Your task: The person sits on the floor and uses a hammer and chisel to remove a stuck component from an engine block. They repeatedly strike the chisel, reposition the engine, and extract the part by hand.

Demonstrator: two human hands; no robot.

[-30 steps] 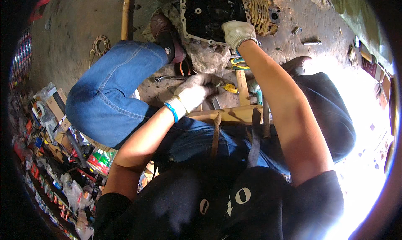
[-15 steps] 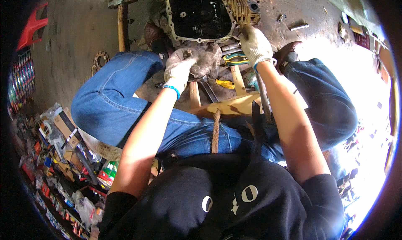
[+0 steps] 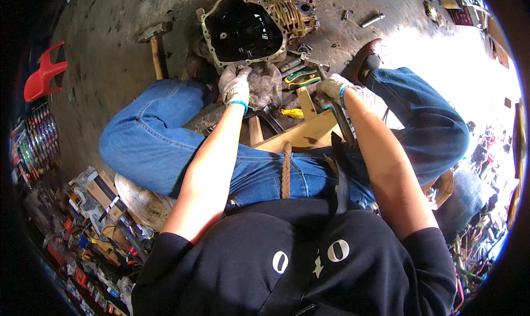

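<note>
A metal engine casing (image 3: 285, 17) with a dark, oily hollow and a ribbed right side stands on the floor beyond my hands. My left hand (image 3: 234, 84), in a soiled white glove, is closed at the casing's near rim, beside a grey rag (image 3: 266, 84). What its fingers hold is hidden. My gloved right hand (image 3: 333, 88) is wrapped round what looks like a hammer, its dark handle (image 3: 346, 129) running back toward my lap. Left of that hand lie pliers (image 3: 301, 78) with green and yellow grips.
A wooden stand (image 3: 303, 135) with a yellow-handled tool (image 3: 292, 113) near it lies between my legs. A wooden-handled sledgehammer (image 3: 157, 51) rests left of the casing. Loose bolts (image 3: 373, 20) lie at the far right, a red plastic stool (image 3: 45, 73) at the far left.
My right hand has come back from the casing's ribbed side toward me, bringing the tool with it. My left hand now sits left of the rag, by the rim. The view has shifted.
</note>
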